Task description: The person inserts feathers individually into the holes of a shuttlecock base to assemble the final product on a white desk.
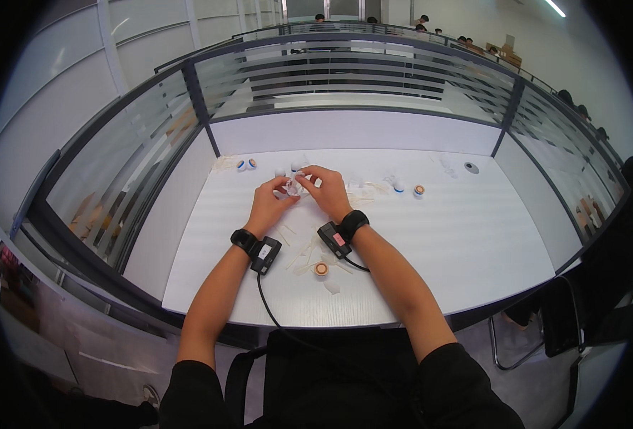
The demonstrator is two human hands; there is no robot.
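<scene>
Both hands meet over the far middle of the white desk [466, 243]. Between their fingertips is a small piece of crumpled clear plastic [293, 187]. My left hand [270, 203] pinches it from the left, thumb toward me. From the other side my right hand [328, 190] grips it with fingers bent down. What the plastic contains, if anything, is too small to make out. Just beyond the fingers sit small white round pieces [280, 171]. Nearer me, between my forearms, a small round tub with a brown ringed top [321, 269] stands among thin pale wooden sticks [303, 252].
Two small blue-and-white tubs [246, 165] stand at the far left. Another tub with a brown top [419, 191] and a blue-and-white one [399, 188] are right of my hands. Low partitions [352, 134] enclose the desk. A black cable [264, 297] trails from my left wrist device.
</scene>
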